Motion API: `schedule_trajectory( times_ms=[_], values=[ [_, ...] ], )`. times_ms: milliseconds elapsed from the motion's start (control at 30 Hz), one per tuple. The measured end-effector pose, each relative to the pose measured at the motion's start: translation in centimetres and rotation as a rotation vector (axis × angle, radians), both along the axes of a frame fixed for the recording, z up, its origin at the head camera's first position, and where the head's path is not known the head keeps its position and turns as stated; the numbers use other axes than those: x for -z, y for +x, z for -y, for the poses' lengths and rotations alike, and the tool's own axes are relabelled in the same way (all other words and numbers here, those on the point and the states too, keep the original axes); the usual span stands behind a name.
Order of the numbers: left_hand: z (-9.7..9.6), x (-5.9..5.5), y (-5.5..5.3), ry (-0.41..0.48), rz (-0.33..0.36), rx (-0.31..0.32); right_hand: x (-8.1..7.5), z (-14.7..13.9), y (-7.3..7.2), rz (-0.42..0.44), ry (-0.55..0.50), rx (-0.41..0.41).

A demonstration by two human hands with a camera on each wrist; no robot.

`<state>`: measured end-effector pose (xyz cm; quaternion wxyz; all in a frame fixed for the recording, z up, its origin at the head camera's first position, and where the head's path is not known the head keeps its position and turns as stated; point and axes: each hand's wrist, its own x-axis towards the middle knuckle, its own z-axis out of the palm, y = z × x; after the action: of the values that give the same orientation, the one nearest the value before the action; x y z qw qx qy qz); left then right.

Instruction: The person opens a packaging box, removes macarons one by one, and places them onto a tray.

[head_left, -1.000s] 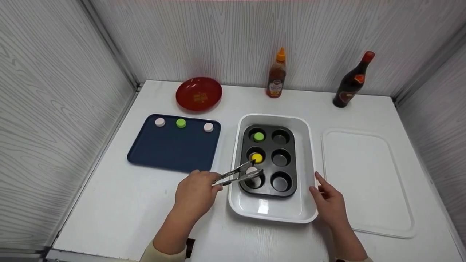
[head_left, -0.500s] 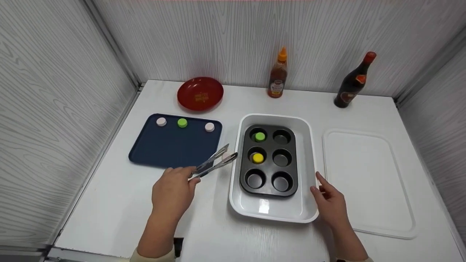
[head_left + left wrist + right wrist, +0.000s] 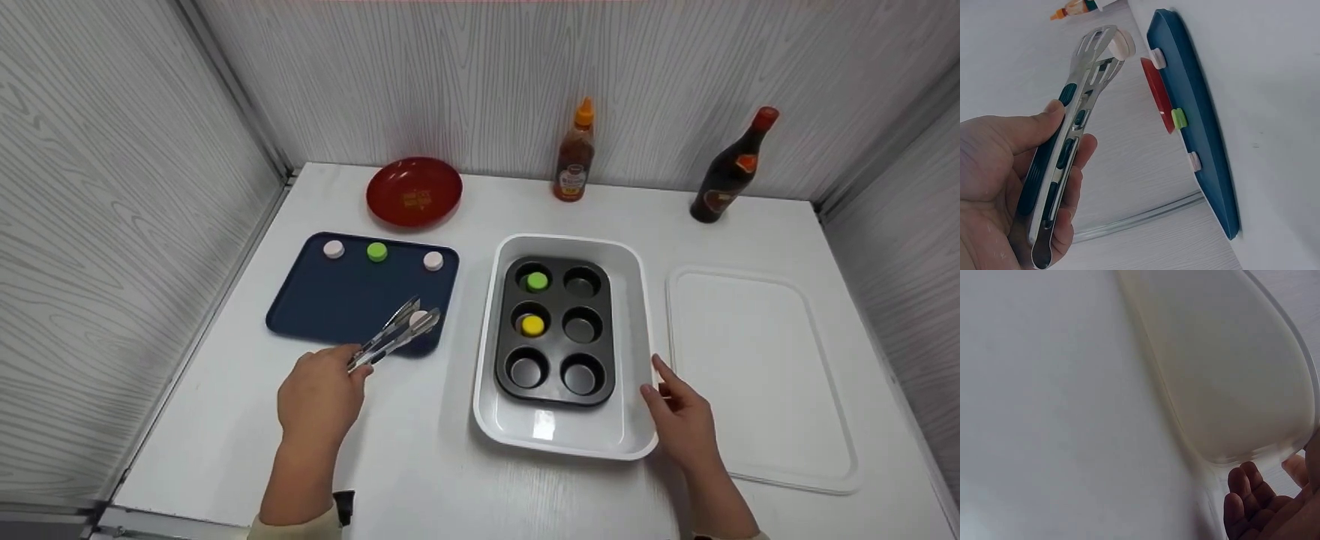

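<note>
In the head view my left hand [image 3: 322,394] grips a pair of metal tongs [image 3: 390,334] over the front right of the dark blue tray [image 3: 337,300]. A pale pink macaron [image 3: 1122,45] sits between the tong tips in the left wrist view. Along the tray's back edge lie two more pale pink macarons and a green macaron [image 3: 376,252]. My right hand [image 3: 682,424] rests at the right rim of the white bin [image 3: 555,446], fingertips right at the edge. Inside it, a dark muffin pan [image 3: 553,375] holds a green and a yellow macaron [image 3: 533,325] in its left cups.
Behind the tray is a red plate [image 3: 414,192]. A sauce bottle [image 3: 574,161] with an orange cap and a dark bottle [image 3: 731,169] with a red top stand against the back wall. A white lid [image 3: 757,375] lies right of the bin.
My left hand has carried the tongs and pink macaron leftward, out of the pan's front left cup, past the bin's rim and over the blue tray. My right hand has stayed put.
</note>
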<state>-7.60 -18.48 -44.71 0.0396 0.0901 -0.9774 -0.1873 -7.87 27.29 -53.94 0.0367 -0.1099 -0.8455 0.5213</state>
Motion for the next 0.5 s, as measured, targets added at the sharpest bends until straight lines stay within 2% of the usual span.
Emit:
schedule_trajectory(
  times_ms=[267,500],
  values=[
    [0.6,1.5,-0.3,-0.020,0.059,-0.013,0.2,0.0,0.0,-0.027,-0.008,-0.004],
    [0.8,2.3,-0.5,-0.016,0.070,-0.011,0.0,0.0,0.0,-0.024,0.004,-0.002]
  ],
)
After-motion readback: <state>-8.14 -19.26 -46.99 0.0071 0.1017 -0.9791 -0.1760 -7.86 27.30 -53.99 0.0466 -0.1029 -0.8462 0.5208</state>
